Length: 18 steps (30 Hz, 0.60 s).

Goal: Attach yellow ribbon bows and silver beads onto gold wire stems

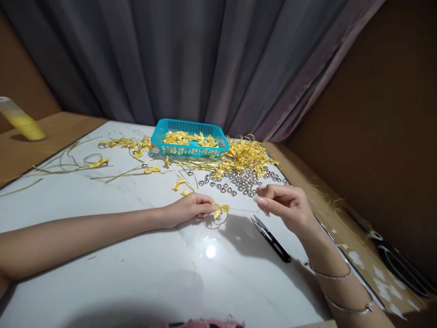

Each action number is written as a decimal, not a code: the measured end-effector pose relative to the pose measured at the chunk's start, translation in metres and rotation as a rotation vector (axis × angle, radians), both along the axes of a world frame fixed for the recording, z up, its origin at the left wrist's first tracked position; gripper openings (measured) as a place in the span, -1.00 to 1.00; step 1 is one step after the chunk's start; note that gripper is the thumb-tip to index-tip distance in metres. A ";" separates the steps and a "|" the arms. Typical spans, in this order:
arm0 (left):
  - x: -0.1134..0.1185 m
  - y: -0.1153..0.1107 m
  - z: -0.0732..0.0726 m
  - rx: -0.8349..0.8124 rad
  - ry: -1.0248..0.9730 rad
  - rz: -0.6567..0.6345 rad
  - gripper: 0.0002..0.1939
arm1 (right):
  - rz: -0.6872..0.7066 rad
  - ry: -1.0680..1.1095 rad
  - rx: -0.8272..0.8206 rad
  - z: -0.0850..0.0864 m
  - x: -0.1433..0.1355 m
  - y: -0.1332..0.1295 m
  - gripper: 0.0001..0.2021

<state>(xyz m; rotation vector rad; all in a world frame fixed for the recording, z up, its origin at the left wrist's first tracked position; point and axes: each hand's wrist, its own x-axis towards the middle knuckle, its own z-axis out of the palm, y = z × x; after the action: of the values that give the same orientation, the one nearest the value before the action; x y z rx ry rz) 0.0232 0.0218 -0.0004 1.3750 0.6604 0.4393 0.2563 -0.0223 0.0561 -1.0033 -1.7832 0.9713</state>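
My left hand (191, 209) pinches a yellow ribbon bow (220, 210) between thumb and fingers, just above the white tabletop. A loop of gold cord (221, 222) hangs below the bow. From the bow a thin thread (243, 210) runs taut to my right hand (285, 205), whose thumb and forefinger are closed on its end. Whether a needle is at that end is too small to make out. Under my right hand lies a pair of black thread snips (272, 239), blades pointing up and left.
Behind my hands are silver beads (246, 180), a heap of yellow bows (251, 154) and gold cords (198, 164). A turquoise basket (191, 122) with bows stands at the back. Large scissors (399, 264) lie at right, a yellow thread spool (25, 123) at left.
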 end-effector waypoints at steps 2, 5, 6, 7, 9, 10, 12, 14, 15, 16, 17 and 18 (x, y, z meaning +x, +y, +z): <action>0.000 0.000 -0.001 0.012 0.000 0.020 -0.69 | 0.032 0.004 -0.048 -0.001 0.000 0.001 -0.65; 0.000 0.000 0.000 0.036 0.024 0.047 -0.74 | 0.056 0.017 -0.097 -0.001 -0.001 0.002 -0.64; 0.000 -0.001 0.000 0.034 0.027 0.056 -0.76 | 0.064 0.018 -0.111 -0.001 -0.002 0.002 -0.63; 0.001 -0.001 0.000 0.029 0.025 0.065 -0.78 | 0.072 0.017 -0.122 0.000 -0.003 0.001 -0.63; 0.001 -0.001 0.000 0.018 0.013 0.077 -0.80 | 0.082 0.014 -0.134 0.000 -0.005 0.001 -0.62; 0.001 -0.001 0.000 0.015 0.007 0.079 -0.80 | 0.083 0.015 -0.134 0.000 -0.005 0.000 -0.62; 0.002 -0.002 -0.001 0.014 0.003 0.080 -0.81 | 0.075 0.022 -0.132 0.000 -0.005 0.000 -0.63; 0.002 -0.002 -0.001 0.020 0.006 0.079 -0.81 | 0.050 0.034 -0.129 -0.001 -0.004 0.001 -0.63; 0.001 -0.002 -0.001 0.027 0.009 0.077 -0.81 | 0.033 0.044 -0.127 -0.002 -0.004 0.001 -0.64; 0.001 -0.002 0.000 0.037 0.011 0.071 -0.82 | 0.012 0.055 -0.123 -0.002 -0.004 0.002 -0.64; 0.001 -0.002 0.000 0.050 0.011 0.061 -0.82 | -0.010 0.068 -0.116 -0.003 -0.004 0.002 -0.65; 0.001 -0.002 0.001 0.061 0.012 0.050 -0.82 | -0.031 0.082 -0.111 -0.003 -0.004 0.003 -0.65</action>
<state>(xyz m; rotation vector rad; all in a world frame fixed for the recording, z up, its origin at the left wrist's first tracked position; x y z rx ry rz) 0.0239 0.0194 0.0001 1.4224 0.6974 0.4952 0.2522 -0.0193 0.0529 -1.0414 -1.6570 1.0863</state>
